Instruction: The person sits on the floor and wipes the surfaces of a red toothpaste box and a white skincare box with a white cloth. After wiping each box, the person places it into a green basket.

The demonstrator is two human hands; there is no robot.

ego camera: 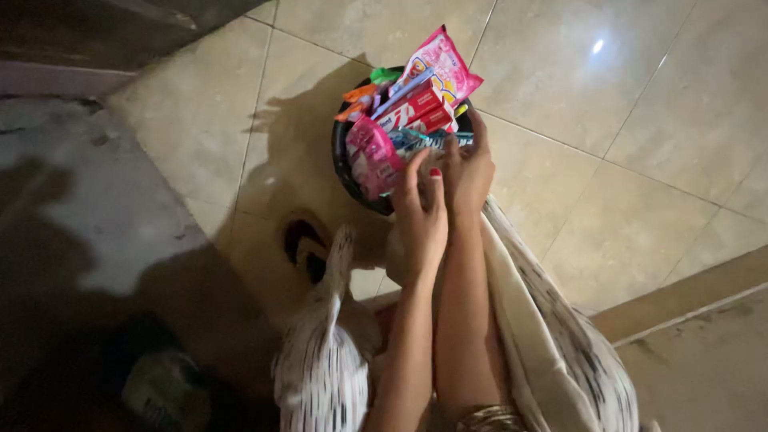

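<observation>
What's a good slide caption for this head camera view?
Both hands, left and right, reach into a dark round basket of colourful packets on a tiled floor.

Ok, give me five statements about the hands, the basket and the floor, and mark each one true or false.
1. The round dark basket holds several packets, among them pink packets. True.
2. Both hands are at the basket's near edge, the left hand beside the right hand. True.
3. The basket stands on a wooden table. False: it sits on a beige tiled floor.
4. The basket is empty. False: it is piled with packets, including a red box.
5. The person wears a bangle on the right wrist. True.
</observation>
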